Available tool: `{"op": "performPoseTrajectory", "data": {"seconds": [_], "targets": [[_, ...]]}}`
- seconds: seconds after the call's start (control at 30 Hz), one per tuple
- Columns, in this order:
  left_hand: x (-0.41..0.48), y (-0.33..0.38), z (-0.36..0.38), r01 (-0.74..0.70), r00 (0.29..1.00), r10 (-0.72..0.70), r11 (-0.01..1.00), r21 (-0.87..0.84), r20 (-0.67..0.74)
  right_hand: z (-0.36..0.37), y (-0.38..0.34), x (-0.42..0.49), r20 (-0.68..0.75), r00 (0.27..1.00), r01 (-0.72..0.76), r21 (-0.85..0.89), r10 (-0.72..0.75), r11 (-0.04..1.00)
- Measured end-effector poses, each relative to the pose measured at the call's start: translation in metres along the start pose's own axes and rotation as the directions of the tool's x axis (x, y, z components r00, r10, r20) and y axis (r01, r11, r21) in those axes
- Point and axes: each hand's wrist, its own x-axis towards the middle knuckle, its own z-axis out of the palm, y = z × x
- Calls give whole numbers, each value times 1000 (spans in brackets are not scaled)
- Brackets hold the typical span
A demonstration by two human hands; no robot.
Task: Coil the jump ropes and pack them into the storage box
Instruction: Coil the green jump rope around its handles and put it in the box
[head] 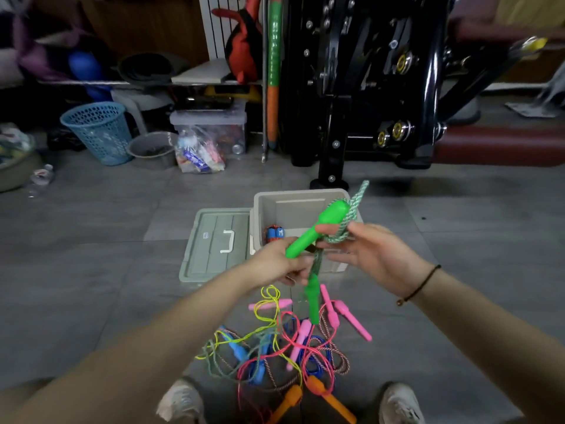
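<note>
I hold a green jump rope (318, 232) above the open beige storage box (269, 206). My left hand (279, 264) grips the lower end of one green handle, with the second green handle (313, 301) hanging below it. My right hand (370, 249) pinches the green-white cord looped around the upper handle. Inside the box lies one coiled rope with blue handles (274, 234). On the floor between my shoes sits a tangled pile of ropes (275, 350) with pink, blue and orange handles.
The box's grey lid (217, 243) lies flat to the left of the box. A black exercise machine (367, 87) stands behind it. Further left are a blue mesh basket (99, 133), a plastic bag (198, 154) and a clear bin. My shoes (180, 402) flank the pile.
</note>
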Motion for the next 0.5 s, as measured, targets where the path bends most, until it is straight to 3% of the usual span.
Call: {"op": "performPoseTrajectory", "data": {"seconds": [0.1,0.2,0.33,0.5], "targets": [[-30,47,-8,-44,999,46,997,-59,26,11,-28,-13,59,998,26,64,-30,998],[-48,66,-4,-113,992,114,993,12,-60,34,-46,-14,86,996,32,46,-36,998],[-47,73,3,-232,940,268,956,181,-209,71,-63,-1,-67,993,84,-135,-94,987],[-32,81,8,-206,905,246,967,149,-346,68,-80,1,-209,972,105,-19,-106,994]]}}
